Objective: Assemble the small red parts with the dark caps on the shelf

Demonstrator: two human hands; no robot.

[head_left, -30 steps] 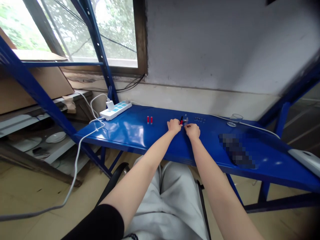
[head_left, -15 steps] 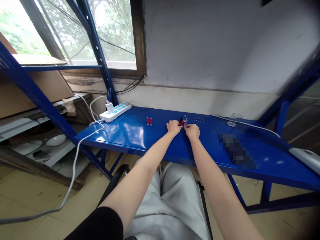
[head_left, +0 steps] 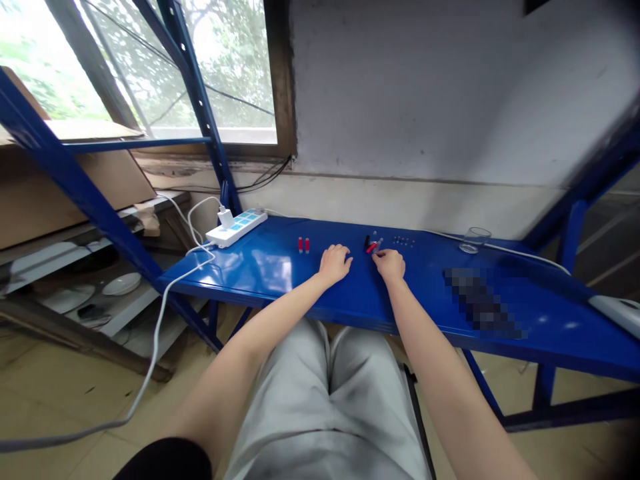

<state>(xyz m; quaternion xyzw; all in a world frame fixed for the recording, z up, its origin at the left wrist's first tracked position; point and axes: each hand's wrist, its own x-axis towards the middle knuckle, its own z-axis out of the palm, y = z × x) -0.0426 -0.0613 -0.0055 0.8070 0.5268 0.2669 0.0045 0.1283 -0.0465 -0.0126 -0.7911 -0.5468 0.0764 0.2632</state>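
Note:
My left hand (head_left: 335, 265) rests over the blue tabletop (head_left: 260, 257) with thumb and fingers apart, holding nothing visible. To its right, my right hand (head_left: 391, 265) has its fingertips pinched together beside a small cluster of parts; whatever lies between them is too small to make out. In that cluster are a tilted red piece (head_left: 371, 247), a short black piece (head_left: 367, 240) and a clear piece (head_left: 379, 243). Two red-topped small tubes (head_left: 303, 245) stand upright left of my left hand. Several tiny beads or balls (head_left: 404, 241) lie in rows beyond my right hand.
A white power strip (head_left: 235, 229) with a plugged-in charger is at the left end, its cable (head_left: 156, 327) hanging off the table. A clear glass (head_left: 473, 241) and a blurred dark object (head_left: 480, 303) are on the right, with a white device (head_left: 617, 317) at the edge.
My left hand has drawn back to the left, away from the cluster, and opened. The red piece there, upright before, now leans over. My right hand stays by the cluster.

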